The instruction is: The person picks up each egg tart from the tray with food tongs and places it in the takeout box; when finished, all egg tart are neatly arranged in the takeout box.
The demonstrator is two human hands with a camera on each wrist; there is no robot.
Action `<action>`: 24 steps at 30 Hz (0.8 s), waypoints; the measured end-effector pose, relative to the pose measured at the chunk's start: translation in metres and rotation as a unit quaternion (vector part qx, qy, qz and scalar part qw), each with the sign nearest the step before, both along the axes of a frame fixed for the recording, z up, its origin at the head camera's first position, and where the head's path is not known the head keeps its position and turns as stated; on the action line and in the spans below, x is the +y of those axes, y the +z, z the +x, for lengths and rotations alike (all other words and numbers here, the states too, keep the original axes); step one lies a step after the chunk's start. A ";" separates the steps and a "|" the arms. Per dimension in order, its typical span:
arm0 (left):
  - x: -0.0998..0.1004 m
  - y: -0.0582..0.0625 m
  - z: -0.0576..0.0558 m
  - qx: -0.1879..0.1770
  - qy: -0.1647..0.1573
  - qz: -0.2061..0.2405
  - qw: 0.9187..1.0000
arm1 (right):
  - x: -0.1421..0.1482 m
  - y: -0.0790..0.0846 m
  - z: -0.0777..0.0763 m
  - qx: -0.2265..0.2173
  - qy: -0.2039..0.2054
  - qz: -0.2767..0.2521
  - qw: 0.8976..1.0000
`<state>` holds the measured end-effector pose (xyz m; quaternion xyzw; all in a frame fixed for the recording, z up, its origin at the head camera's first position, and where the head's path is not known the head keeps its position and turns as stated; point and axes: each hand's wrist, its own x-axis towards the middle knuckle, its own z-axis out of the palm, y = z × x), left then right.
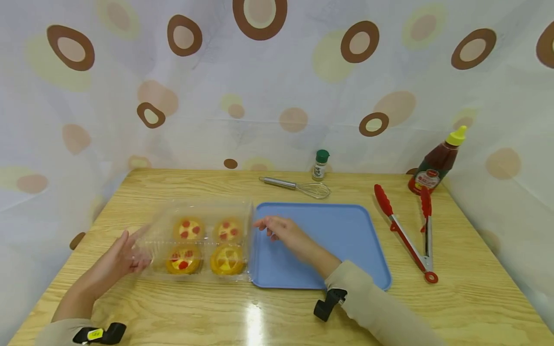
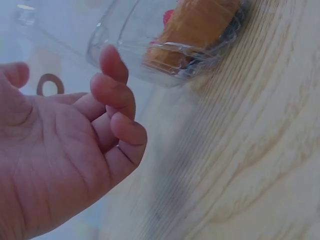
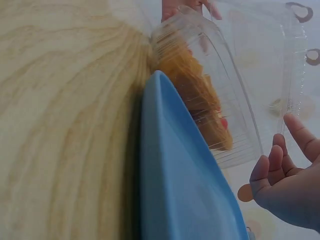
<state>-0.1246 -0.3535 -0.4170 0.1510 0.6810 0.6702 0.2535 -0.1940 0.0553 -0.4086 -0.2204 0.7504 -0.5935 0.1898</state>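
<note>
A clear plastic clamshell box (image 1: 203, 275) stands on the wooden table, left of centre, its lid (image 3: 267, 65) raised at a tilt. Inside sit several small round tarts (image 1: 183, 259) with yellow tops, most bearing red pieces. My left hand (image 1: 121, 257) is at the box's left side, blurred in the head view; in the left wrist view its fingers bend loosely and hold nothing. My right hand (image 1: 292, 238) reaches over the blue tray (image 1: 329, 240) to the box's right edge. Its index finger extends to the lid's edge in the right wrist view; whether it touches, I cannot tell.
Behind the tray lie a whisk (image 1: 298, 186) and an upright green-capped seasoning jar (image 1: 319, 166). Red-handled tongs (image 1: 407, 235) lie spread to the tray's right. A sauce bottle (image 1: 437, 163) with a yellow cap leans at the back right. A patterned curtain (image 1: 207, 72) hangs behind the table.
</note>
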 end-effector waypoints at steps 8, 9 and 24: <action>-0.003 -0.002 0.015 0.007 -0.032 -0.037 0.999 | 0.002 -0.014 0.012 -0.010 0.011 0.023 1.000; -0.003 -0.002 0.017 0.007 -0.027 -0.046 0.999 | 0.002 -0.016 0.013 -0.013 0.014 0.023 1.000; 0.007 -0.011 0.020 0.031 -0.031 -0.011 0.999 | -0.008 -0.015 0.057 0.003 0.075 -0.003 0.997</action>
